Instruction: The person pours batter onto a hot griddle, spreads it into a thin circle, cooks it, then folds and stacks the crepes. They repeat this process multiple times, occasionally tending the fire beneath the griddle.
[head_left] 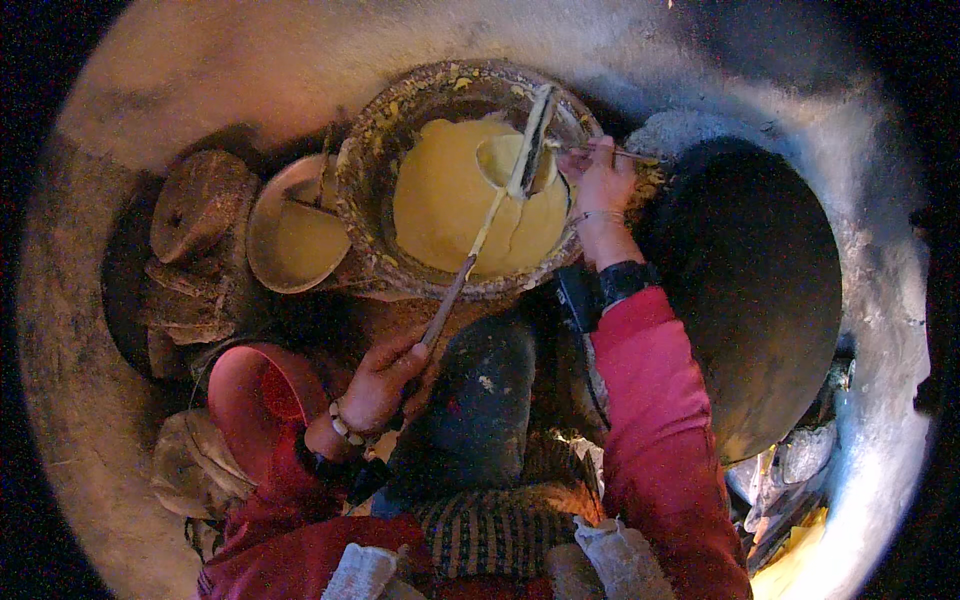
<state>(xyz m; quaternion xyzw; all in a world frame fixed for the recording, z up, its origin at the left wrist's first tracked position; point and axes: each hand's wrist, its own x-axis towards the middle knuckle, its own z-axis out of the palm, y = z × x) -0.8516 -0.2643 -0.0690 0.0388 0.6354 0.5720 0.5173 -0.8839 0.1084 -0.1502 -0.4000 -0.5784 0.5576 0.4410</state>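
Note:
A wide clay pot (372, 245) with a crusted rim holds pale yellow batter (450, 210). My left hand (383, 382), below the pot on the left, is closed around the handle of a long-handled scraper (468, 268). The scraper's narrow, batter-coated head lies over a round ladle (492, 160), whose bowl has batter in it. By the pot's right rim, my right hand (606, 190) grips the ladle's thin handle, which sticks out past the fingers. The scraper's head hides part of the ladle's bowl.
A large dark round griddle (745, 290) fills the right side. Left of the pot sits a smaller bowl (300, 245) of batter. A pink bucket (240, 400) and a rough brown block (195, 210) stand farther left. Something bright yellow, possibly flames (795, 560), shows at lower right.

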